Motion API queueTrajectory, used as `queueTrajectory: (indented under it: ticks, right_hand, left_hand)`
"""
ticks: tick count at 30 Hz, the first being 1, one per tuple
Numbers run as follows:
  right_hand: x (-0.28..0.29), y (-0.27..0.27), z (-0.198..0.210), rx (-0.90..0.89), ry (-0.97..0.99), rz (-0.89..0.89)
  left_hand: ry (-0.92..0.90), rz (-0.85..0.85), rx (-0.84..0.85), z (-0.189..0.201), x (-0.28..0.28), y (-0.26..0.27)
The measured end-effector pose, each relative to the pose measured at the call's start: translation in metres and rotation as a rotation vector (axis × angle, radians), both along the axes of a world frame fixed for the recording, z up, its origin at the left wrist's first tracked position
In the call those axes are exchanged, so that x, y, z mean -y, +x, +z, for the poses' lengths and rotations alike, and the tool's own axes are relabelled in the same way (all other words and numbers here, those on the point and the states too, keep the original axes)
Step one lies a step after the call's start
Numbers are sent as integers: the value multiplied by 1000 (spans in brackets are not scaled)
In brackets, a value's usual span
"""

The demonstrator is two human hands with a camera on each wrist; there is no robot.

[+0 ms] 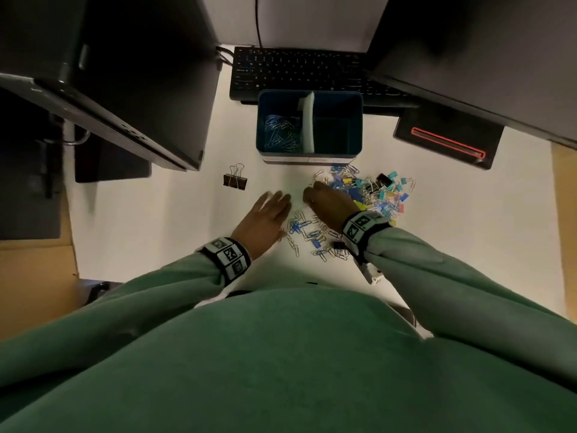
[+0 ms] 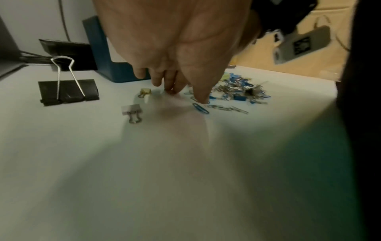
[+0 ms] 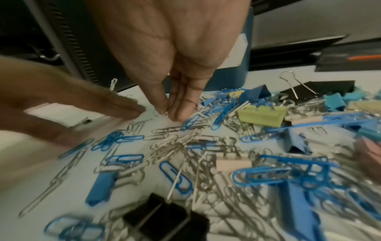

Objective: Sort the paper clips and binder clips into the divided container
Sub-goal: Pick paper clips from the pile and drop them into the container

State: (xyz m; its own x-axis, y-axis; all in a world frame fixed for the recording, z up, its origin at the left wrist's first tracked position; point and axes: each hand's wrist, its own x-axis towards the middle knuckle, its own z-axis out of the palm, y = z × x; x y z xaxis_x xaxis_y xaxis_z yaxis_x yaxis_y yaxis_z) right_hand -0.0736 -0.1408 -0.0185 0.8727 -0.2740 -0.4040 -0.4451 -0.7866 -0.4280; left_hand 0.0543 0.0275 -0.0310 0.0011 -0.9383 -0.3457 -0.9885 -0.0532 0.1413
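Loose blue and silver wire paper clips (image 1: 307, 234) and coloured binder clips (image 1: 379, 190) are spread on the white desk (image 1: 156, 214) beneath the fingertip-pinching right hand (image 1: 329, 203), beside the flat-fingered left hand (image 1: 265, 218), the blue divided container (image 1: 331, 103) and black keyboard (image 1: 296, 70) being seen beyond both.

I read this as an office desk. Beyond my fingertips lies a black keyboard (image 1: 296, 73) on a white desk (image 1: 187, 214), with a cable (image 1: 258, 20) running up the pale wall behind it. Dark monitors (image 1: 131, 73) hang over both sides of my fingers, and a black stand base with a red outline (image 1: 448, 142) sits off to their right. Stationery confirms it: a blue divided container (image 1: 309, 123) just ahead of the fingers, and a heap of clips (image 1: 368, 195) (paper and binder kinds mixed) under and beside them.
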Motion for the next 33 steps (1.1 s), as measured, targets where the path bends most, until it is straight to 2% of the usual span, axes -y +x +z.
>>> queueTrajectory:
  ticks: [3,5,6,8,11,14,18,21,23,27,30,33]
  right_hand:
    - [14,4,-3,46,-1,-130]
    - [17,-4,4,96,19,-211]
    - [16,-10,7,105,0,-195]
    - [9,-26,14,49,-64,-49]
    - [-3,-42,11,-68,-96,127]
    - [-8,-43,5,-45,-100,132]
    - [-4,-42,-5,-67,-102,124]
    - [1,-40,-3,-1,-47,94]
    - [4,-43,1,76,33,19]
    - [14,-52,6,184,207,-307]
    - [21,-52,16,204,339,-510]
    - [25,-30,43,320,462,-591]
  left_hand:
    - [12,-76,-89,0,-16,-11]
    - [70,-14,-174,2,-17,-17]
    - [78,36,-205,3,-14,-19]
    - [91,136,-249,4,-2,-21]
    - [107,161,-253,7,20,-27]
    - [54,182,-301,6,35,-33]
    - [108,129,-261,1,41,-32]
    - [93,237,-322,8,46,-30]
    - [75,309,-386,11,47,-26]
    - [17,402,-552,23,43,-14]
    - [-123,472,-627,48,45,0]
    - [-287,620,-655,80,63,24]
